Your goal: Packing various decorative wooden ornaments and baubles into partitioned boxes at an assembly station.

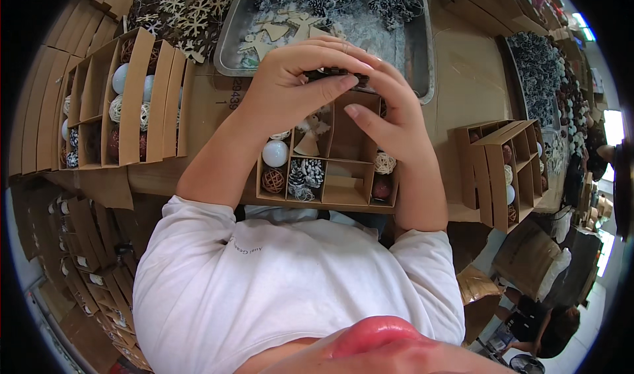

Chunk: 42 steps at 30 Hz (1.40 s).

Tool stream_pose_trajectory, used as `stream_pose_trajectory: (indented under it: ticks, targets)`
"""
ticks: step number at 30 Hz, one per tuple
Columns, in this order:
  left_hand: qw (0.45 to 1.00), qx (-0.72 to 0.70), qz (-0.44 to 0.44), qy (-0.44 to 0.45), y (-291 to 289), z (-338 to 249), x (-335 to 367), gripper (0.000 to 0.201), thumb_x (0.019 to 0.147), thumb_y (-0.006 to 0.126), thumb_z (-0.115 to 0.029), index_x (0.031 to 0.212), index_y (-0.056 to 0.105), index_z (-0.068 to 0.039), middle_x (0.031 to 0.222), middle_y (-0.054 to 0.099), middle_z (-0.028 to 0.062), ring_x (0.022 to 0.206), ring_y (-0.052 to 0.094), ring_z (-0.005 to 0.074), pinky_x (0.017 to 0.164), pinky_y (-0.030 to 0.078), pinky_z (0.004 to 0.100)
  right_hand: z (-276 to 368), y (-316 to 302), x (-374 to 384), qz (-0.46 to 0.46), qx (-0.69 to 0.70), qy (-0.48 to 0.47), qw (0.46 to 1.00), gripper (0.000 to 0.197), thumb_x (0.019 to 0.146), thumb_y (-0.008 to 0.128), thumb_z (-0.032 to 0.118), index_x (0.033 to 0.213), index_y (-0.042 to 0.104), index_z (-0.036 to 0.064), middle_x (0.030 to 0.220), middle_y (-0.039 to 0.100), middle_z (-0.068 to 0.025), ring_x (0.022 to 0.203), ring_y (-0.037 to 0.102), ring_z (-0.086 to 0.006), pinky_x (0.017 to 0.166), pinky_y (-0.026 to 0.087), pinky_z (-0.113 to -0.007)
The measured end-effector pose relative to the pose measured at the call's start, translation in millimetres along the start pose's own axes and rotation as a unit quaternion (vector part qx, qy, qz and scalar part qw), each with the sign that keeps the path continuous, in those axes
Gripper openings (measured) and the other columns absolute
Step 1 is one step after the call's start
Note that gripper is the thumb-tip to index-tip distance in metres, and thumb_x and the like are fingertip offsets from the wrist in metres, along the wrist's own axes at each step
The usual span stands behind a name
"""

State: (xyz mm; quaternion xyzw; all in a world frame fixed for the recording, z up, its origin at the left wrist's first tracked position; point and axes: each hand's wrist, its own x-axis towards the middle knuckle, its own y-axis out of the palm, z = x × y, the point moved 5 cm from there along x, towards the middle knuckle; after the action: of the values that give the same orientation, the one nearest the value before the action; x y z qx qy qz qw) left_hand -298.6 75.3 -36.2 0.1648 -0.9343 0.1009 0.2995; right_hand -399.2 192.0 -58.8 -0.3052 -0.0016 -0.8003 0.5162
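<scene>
Above a divided cardboard box (347,201), my left hand (297,73) and my right hand (389,113) meet with curved fingers. Between them they grip dark brown notched cutouts (333,74), seen edge-on and partly covered by the fingers; their full shape is hidden. Inside the box, compartments hold a white ball (275,153), a brown woven ball (273,180), frosted pine cones (305,176), a wooden angel figure (308,139), a pale woven ball (384,163) and a dark red ball (382,187). My hands and forearms hide part of the box's far side.
A metal tray (428,57) beyond my hands bears frosted pine cones and wooden angels. Wooden snowflakes (181,17) are heaped left of it. Filled divided boxes stand at left (135,103) and right (505,169). Another person (551,328) is at lower right.
</scene>
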Motion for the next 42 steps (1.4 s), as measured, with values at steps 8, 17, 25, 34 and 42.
stream_pose_trajectory:
  ticks: [8,17,25,34,42]
  targets:
    - [0.999,-0.016,0.042,0.004,13.1,-4.8,-2.1,0.015,0.085,0.063,-0.002,0.098,0.069,-0.001,0.107,0.067,0.0147,0.110,0.058,0.0281,0.095,0.045,0.0392,-5.1,9.1,-5.8,0.031,0.036,0.068,0.997,0.025,0.078,0.066,-0.003,0.102,0.063,-0.0022,0.103,0.062,-0.0124,0.088,0.061,-0.0228,0.077,0.049,-0.030]
    - [0.983,-0.162,-0.011,-0.089,9.4,-3.1,-6.5,0.014,0.088,0.061,-0.002,0.101,0.066,-0.002,0.111,0.064,0.0157,0.103,0.060,0.0177,0.076,0.051,0.0236,-12.6,11.9,-15.7,0.027,0.286,0.167,0.943,0.024,0.085,0.063,-0.001,0.108,0.060,-0.0036,0.106,0.061,-0.0068,0.099,0.058,-0.0132,0.084,0.047,-0.027]
    - [0.998,-0.051,0.010,-0.024,9.0,-5.4,-5.5,0.013,0.087,0.061,-0.002,0.099,0.066,-0.002,0.115,0.061,0.0155,0.106,0.058,0.0228,0.090,0.045,0.0327,-14.3,10.6,-12.1,-0.005,0.228,0.177,0.958,0.015,0.088,0.059,0.000,0.101,0.065,-0.0036,0.095,0.065,-0.0068,0.090,0.059,-0.0110,0.079,0.047,-0.024]
    - [0.978,0.202,-0.027,-0.052,-21.3,4.9,-1.7,0.010,0.084,0.066,-0.006,0.088,0.058,-0.003,0.095,0.057,0.0040,0.084,0.053,0.0139,0.072,0.043,0.0262,-24.1,-6.3,-8.5,-0.086,0.229,0.159,0.956,0.021,0.095,0.054,0.013,0.092,0.066,-0.0029,0.083,0.064,-0.0032,0.074,0.055,-0.0093,0.068,0.044,-0.023]
    - [0.950,0.313,0.022,0.009,-11.1,2.0,-2.2,0.015,0.079,0.067,-0.004,0.089,0.055,-0.003,0.084,0.057,0.0088,0.077,0.056,0.0254,0.068,0.045,0.0344,-15.6,-16.9,-2.9,-0.114,-0.097,0.060,0.987,0.014,0.090,0.059,0.010,0.088,0.066,-0.0021,0.070,0.057,-0.0055,0.065,0.052,-0.0124,0.058,0.040,-0.026]
